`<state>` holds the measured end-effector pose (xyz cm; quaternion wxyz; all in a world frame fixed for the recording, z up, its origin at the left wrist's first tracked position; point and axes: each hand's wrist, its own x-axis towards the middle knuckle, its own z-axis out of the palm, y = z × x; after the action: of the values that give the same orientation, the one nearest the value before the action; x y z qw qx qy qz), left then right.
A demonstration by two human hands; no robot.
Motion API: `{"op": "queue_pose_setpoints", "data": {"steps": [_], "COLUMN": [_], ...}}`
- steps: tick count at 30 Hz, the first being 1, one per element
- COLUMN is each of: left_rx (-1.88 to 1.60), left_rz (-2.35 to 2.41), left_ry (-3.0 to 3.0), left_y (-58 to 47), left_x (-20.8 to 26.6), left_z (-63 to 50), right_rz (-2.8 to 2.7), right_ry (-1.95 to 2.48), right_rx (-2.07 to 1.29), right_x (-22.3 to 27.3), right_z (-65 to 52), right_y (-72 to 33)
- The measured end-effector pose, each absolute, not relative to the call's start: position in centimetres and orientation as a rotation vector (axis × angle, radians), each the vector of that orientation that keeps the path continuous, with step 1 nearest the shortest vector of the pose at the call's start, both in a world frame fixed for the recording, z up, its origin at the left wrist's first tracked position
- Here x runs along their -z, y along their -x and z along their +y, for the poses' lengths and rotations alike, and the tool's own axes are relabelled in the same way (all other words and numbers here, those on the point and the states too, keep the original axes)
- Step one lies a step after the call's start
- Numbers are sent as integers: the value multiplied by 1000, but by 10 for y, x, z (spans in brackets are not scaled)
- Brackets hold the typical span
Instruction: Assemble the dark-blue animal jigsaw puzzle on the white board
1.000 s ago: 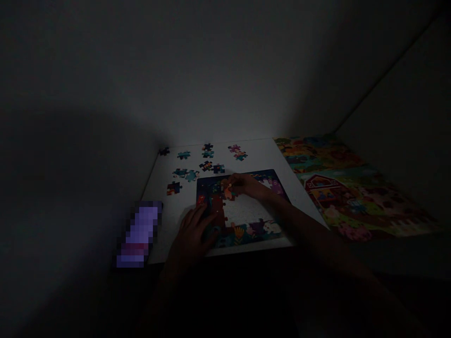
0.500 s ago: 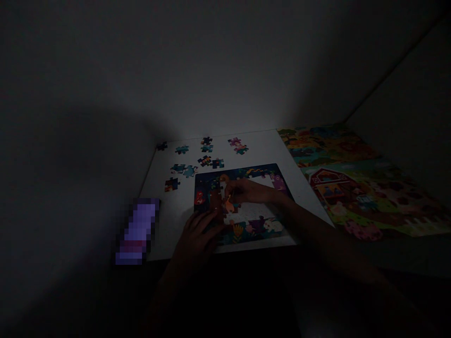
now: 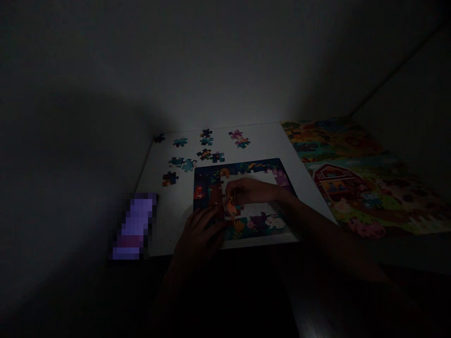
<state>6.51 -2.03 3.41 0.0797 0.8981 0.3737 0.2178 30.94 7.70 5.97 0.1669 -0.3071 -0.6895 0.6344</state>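
Note:
A puzzle board (image 3: 207,170) with a dark forest picture lies on the white table, its border filled and its middle bare white. My right hand (image 3: 246,190) is over the middle, fingertips pinched on a puzzle piece (image 3: 231,208) with an orange animal on it. The piece is beside the brown tree part and just above the yellow plant; whether it is locked in, I cannot tell. My left hand (image 3: 202,230) rests on the board's lower left corner, fingers stretched out, holding nothing.
Several loose puzzle pieces (image 3: 189,164) are spread at the table's (image 3: 155,211) back left. A lit phone-like object (image 3: 136,225), blurred out, is at the left edge. On the right lie a farm picture (image 3: 366,197) and an animal picture (image 3: 327,136). A wall stands behind. The light is dim.
My right hand has brought the orange-animal piece slightly toward me, closer to the board's lower border. My left hand has stayed on the corner. The view has tilted a little.

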Motion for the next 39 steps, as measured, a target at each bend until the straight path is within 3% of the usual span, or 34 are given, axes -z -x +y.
{"op": "queue_pose_setpoints", "data": {"steps": [16, 28, 39], "left_rx": [-695, -798, -809], "left_rz": [1082, 1027, 1047], "left_ry": [-2709, -2715, -2713], "left_y": [-64, -65, -68], "left_x": [-34, -35, -34], "left_z": [-20, -20, -20], "right_rz": [-2127, -2071, -2234], "right_ry": [922, 946, 966], "right_rx": [-1643, -1720, -1526], "right_x": [-59, -58, -60], "right_z": [74, 69, 69], "right_y": [-307, -303, -304]}}
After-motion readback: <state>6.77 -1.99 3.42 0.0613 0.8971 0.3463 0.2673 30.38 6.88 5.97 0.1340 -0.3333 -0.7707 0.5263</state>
